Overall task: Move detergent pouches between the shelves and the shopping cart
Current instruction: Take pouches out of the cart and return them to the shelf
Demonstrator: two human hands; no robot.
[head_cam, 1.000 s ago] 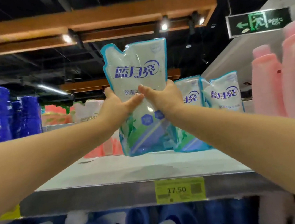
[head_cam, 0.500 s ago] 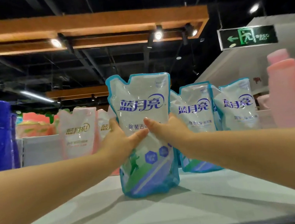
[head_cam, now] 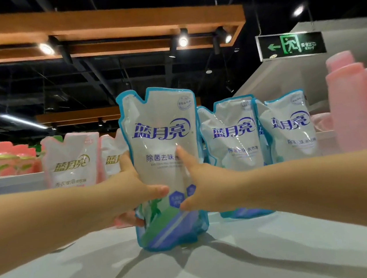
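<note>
I see both hands clamped on one blue-trimmed detergent pouch (head_cam: 159, 141), which stands upright in the middle of my view. The left hand (head_cam: 133, 191) grips its left edge with the thumb laid across the front. The right hand (head_cam: 204, 187) grips the right edge with the thumb pointing up the printed face. The pouch's base appears to sit on the white shelf top (head_cam: 194, 273), with its shadow spreading right under it.

Just behind and to the right stand two more blue pouches (head_cam: 231, 137) of the same kind, side by side and upright. Behind the left hand stand pink-trimmed pouches (head_cam: 72, 161). Pink bottles (head_cam: 350, 109) crowd the far right edge. A green exit sign (head_cam: 291, 45) hangs above them.
</note>
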